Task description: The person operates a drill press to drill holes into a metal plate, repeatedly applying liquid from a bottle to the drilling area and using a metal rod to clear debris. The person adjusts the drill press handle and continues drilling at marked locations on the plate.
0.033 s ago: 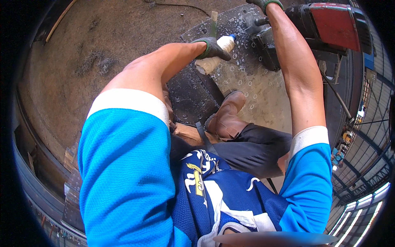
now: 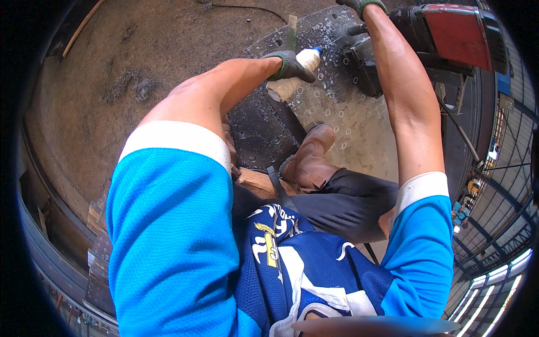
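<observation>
My left hand (image 2: 295, 68), in a dark glove with a green cuff, is wrapped round the middle of a whitish plastic bottle (image 2: 308, 57) with a blue cap. The bottle lies slanted over a dark steel plate (image 2: 264, 132), its cap pointing away toward the drill bit side. At the top edge my right hand (image 2: 355, 4), gloved the same way, is beside a red and black drilling machine (image 2: 456, 35). Its fingers are mostly cut off by the picture's edge, so what they touch is hidden. The machine's spindle (image 2: 356, 29) stands just below that hand.
Metal chips and wet spots lie across the plate. A flat bar (image 2: 292, 32) lies near the bottle. My brown boot (image 2: 316, 149) rests beside the plate, near a wooden block (image 2: 259, 182). A cable (image 2: 247, 7) runs over the brown ground, with shavings (image 2: 135, 85) at left.
</observation>
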A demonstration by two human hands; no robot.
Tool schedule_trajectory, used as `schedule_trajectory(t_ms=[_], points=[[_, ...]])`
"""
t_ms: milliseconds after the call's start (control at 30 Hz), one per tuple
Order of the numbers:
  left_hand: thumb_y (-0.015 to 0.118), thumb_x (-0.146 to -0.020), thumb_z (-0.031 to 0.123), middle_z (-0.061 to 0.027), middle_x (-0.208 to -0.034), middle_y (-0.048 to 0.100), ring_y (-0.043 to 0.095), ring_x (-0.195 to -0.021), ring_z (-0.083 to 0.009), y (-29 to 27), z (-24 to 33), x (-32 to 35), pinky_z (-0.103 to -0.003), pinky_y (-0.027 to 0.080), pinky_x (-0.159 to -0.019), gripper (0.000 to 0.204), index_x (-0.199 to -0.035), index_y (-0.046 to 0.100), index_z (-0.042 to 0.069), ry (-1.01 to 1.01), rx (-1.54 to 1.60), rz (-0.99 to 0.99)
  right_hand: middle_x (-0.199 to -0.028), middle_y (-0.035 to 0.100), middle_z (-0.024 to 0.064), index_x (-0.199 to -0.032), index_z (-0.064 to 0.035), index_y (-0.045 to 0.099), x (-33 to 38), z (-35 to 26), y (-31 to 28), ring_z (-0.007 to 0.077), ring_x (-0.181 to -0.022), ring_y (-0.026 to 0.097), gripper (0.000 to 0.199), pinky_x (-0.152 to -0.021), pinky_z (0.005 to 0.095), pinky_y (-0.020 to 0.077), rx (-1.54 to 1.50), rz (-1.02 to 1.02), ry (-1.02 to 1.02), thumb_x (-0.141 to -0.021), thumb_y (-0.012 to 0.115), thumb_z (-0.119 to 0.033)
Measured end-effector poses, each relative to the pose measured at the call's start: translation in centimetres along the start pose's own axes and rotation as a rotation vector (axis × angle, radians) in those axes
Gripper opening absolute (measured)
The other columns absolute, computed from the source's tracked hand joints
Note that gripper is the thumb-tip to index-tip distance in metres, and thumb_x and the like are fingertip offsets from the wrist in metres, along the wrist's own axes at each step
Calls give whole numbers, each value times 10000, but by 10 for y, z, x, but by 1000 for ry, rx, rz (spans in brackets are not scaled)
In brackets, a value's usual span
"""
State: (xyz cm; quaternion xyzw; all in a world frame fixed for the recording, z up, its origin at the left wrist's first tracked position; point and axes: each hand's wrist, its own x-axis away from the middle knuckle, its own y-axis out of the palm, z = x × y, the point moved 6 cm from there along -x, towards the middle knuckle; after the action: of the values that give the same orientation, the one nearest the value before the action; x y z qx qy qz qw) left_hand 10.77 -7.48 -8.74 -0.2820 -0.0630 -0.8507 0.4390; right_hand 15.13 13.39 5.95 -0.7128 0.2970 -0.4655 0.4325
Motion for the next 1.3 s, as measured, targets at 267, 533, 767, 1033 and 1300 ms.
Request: schedule_trajectory(t_ms=[267,533,767,1033,1300], points=[[908,-709,480,-124,-1125,732,707,-988,-256,11,-34,-43,-414,559,-856,747,-1283,666,68,80,93,102,-1233,749,120,-1298,-158,712,-19,9,8,276,-1124,696,407,-954,405,537,14,-10,-94,-951,508,-214],[906,-696,515,-130,-1162,736,707,-1011,-265,8,-35,-34,-409,543,-892,752,-1262,705,63,-5,67,30,-1220,754,114,-1302,-161,710,-15,5,10,276,-1082,708,403,-939,407,545,161,33,-143,-949,518,-204],[919,-688,412,-167,-922,705,706,-925,-333,2,5,6,-434,540,-809,597,-1094,658,59,-3,-24,35,-1155,767,128,-1311,-158,704,-3,10,15,262,-943,727,414,-857,405,562,-24,-7,-84,-969,471,-171],[872,-714,593,-127,-1050,757,729,-942,-264,30,2,-48,-431,551,-845,727,-1160,730,37,-33,-129,100,-1087,765,128,-1231,-155,738,-7,56,2,239,-868,720,345,-799,388,570,-101,70,-203,-980,502,-178],[900,-648,535,-191,-1232,723,692,-1157,-351,111,124,-84,-418,532,-1020,955,-1413,559,75,81,-41,181,-1239,733,118,-1211,-193,748,-32,130,-34,320,-1203,662,320,-1027,428,507,180,287,-471,-949,576,-257]])
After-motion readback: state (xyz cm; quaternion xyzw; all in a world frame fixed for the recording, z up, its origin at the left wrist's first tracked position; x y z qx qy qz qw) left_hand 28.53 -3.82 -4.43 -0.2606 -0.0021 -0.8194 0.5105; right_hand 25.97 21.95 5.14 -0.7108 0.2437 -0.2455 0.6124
